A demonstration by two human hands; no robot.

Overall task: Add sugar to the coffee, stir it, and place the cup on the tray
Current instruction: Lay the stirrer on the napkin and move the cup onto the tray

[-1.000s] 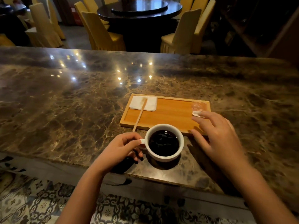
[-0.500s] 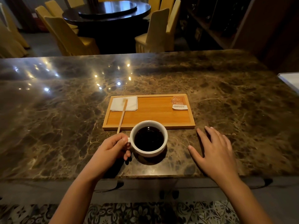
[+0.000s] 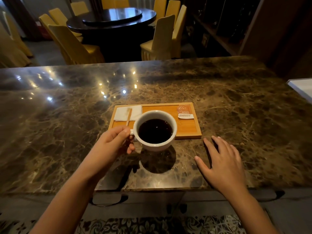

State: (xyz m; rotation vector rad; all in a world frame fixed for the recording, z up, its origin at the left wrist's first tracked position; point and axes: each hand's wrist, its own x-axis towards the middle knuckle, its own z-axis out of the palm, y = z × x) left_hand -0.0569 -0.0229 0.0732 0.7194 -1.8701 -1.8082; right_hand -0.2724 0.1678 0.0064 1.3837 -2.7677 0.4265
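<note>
A white cup [image 3: 157, 146] full of black coffee hangs above the marble counter, over the near edge of the wooden tray [image 3: 189, 130]. My left hand [image 3: 113, 144] grips its handle. The cup's shadow lies on the counter below it. On the tray's far right corner lies an orange and white sugar sachet [image 3: 185, 111]. A wooden stir stick [image 3: 129, 116] rests across a white napkin [image 3: 125, 112] at the tray's far left. My right hand [image 3: 221, 164] lies flat on the counter to the right of the cup, fingers spread, holding nothing.
The brown marble counter [image 3: 67, 125] runs wide to both sides, its near edge just under my forearms. A white flat object [image 3: 302, 88] pokes in at the right edge. Beyond the counter stand a dark round table [image 3: 111, 19] and yellow-covered chairs [image 3: 72, 44].
My left hand has lifted the cup off the counter and toward the tray. My right hand drew back from the sachet on the tray and now rests flat on the counter.
</note>
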